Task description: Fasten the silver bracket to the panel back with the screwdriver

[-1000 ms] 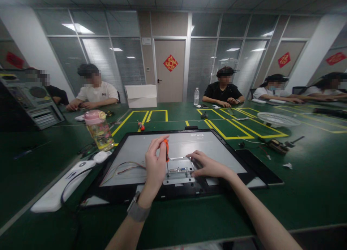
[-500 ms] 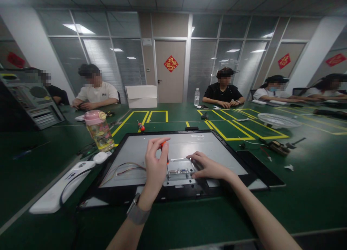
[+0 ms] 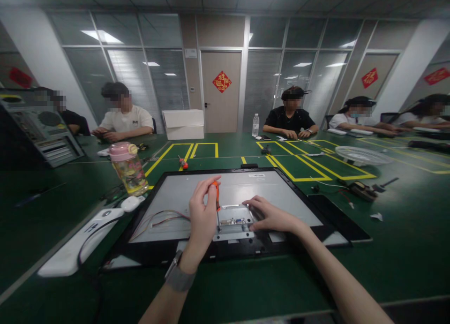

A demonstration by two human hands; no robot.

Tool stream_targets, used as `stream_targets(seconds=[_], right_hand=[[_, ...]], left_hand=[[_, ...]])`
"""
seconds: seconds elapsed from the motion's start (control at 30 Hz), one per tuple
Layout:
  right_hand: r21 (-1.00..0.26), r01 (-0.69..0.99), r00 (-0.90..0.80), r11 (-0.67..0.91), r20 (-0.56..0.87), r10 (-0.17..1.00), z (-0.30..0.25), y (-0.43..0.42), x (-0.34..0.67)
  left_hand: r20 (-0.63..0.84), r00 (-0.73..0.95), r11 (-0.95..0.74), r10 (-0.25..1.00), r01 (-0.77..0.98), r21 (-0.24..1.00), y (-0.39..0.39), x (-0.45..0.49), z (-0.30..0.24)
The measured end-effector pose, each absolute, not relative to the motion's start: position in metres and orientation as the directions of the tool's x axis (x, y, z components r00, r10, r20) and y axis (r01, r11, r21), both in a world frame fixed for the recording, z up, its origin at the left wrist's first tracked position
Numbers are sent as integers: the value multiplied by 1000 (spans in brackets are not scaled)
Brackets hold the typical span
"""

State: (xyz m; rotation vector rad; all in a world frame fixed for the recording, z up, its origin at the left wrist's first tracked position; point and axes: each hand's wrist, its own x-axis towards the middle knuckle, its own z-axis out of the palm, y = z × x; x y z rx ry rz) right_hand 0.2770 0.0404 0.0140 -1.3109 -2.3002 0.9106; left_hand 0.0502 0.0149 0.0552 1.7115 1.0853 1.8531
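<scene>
An orange-handled screwdriver (image 3: 217, 197) stands nearly upright in my left hand (image 3: 203, 214), its fingers closed round the handle. Its shaft reaches down to the left side of a metal bracket (image 3: 230, 214) with a row of connector ports; the tip is too small to make out. My right hand (image 3: 269, 214) grips the bracket's right side, thumb low and fingers over the upper corner. The bracket sits on the grey back of a flat monitor panel (image 3: 281, 192) with a black frame. Thin wires (image 3: 168, 214) run across the panel to the left of my left hand.
Left of the panel are a white power bank-like slab (image 3: 79, 244) with a dark cable and a pink-lidded bottle (image 3: 128, 169). A black flat piece (image 3: 339, 218) lies at the right. Beyond are a red-tipped tool (image 3: 183, 163), a clear tray (image 3: 362, 154) and several seated people.
The screwdriver handle has turned in my left fingers and shows more of its orange side. My left hand shifted slightly; my right hand stayed on the bracket.
</scene>
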Motion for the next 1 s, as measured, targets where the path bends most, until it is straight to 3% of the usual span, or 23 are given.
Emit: stream_targets(seconds=[0.13,0.33,0.5,0.77,1.0], right_hand=[[-677,635,-518,372,-16,855,13,41,278],[-679,643,-503,353,-27,864,14,40,278],[-680,641,-508,356,-28,861,14,40,277],[-674,644,-510,361,-27,860,16,39,278],[-676,635,-515,373,-11,857,12,41,277]], left_hand=[[685,-214,-621,697,297,725,15,50,55],[665,-162,-630,730,221,745,16,50,53],[700,-228,-623,676,329,709,16,50,53],[647,-191,-616,738,198,762,12,51,57],[683,-187,-628,706,280,726,13,52,56]])
